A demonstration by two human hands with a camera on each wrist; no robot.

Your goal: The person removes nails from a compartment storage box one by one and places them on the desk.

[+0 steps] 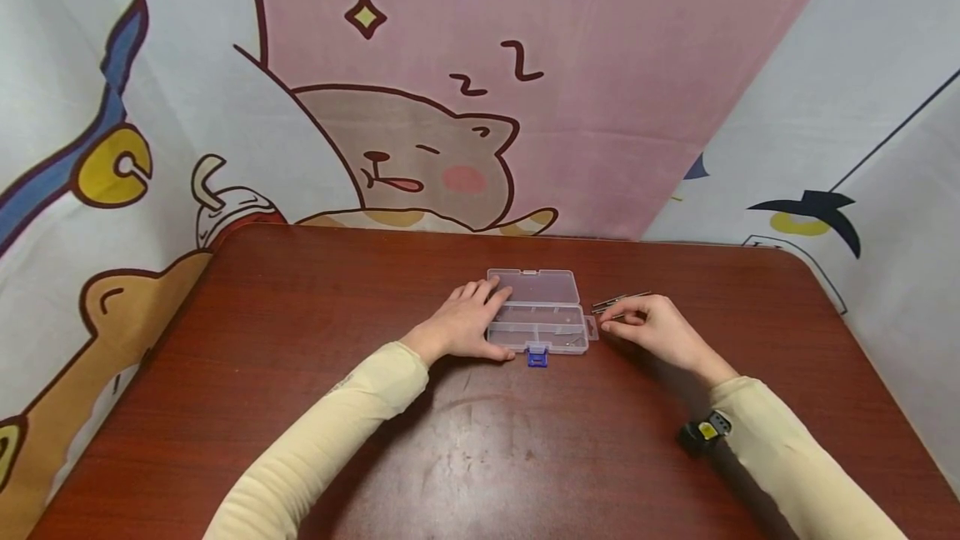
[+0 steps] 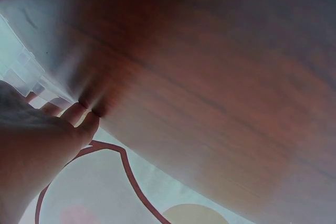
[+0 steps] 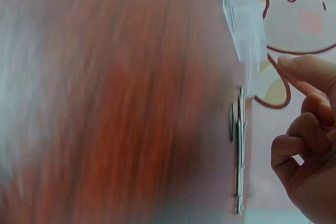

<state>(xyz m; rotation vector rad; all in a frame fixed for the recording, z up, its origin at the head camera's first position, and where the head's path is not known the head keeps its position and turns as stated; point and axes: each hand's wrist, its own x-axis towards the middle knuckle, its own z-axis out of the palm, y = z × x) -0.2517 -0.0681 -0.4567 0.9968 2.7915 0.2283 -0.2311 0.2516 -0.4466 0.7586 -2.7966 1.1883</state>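
Note:
A clear plastic compartment box stands on the table with its lid swung back and a blue latch at the front. Small metal pieces lie in its front right compartment. My left hand rests across the box's left end, fingers spread over the lid side and thumb at the front edge. Just right of the box is my right hand, thumb and index finger brought close together, other fingers curled. Nothing shows between its fingertips in the right wrist view. Beside it lie several thin metal rods.
The box's hanging tab sticks out at its right end. All this stands on a reddish-brown wooden table. Behind the far edge hangs a cartoon-printed cloth. A black device is strapped at my right wrist.

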